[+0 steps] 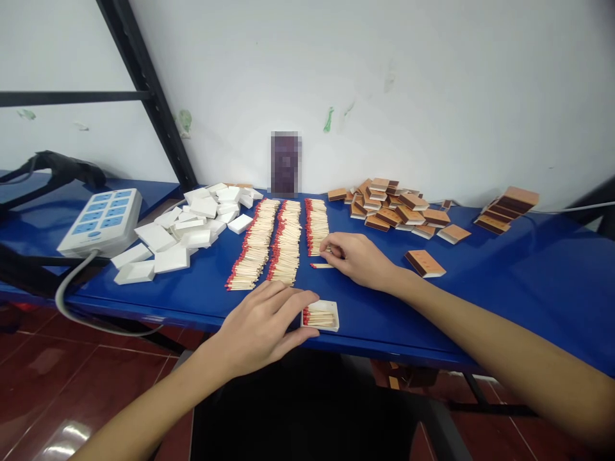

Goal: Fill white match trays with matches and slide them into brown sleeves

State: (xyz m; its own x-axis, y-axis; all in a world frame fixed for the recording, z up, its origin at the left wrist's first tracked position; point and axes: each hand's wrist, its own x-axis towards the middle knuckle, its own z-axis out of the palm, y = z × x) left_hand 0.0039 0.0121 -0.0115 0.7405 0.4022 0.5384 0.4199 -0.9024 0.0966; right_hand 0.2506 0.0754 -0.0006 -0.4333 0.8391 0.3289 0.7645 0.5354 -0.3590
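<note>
My left hand (271, 320) grips the left end of a small white matchbox tray (335, 307) between thumb and fingers, near the table's front edge. Several red-tipped matches (319, 318) lie inside the tray. At the near end of the right row of matches (316, 224), my right hand (355, 257) is closed in a pinch, with pale match ends at its fingertips. A single loose match (323, 266) lies just below those fingers. Two longer rows, the middle row of matches (285, 246) and the left row of matches (254, 246), stretch beside it, red heads to the left.
White empty trays (175, 234) are heaped on the left beside a power strip (100, 221). Brown matchbox sleeves (396, 208) are piled at the back right. One sleeve (425, 263) lies near my right forearm. A blurred dark rectangle (286, 163) stands against the wall.
</note>
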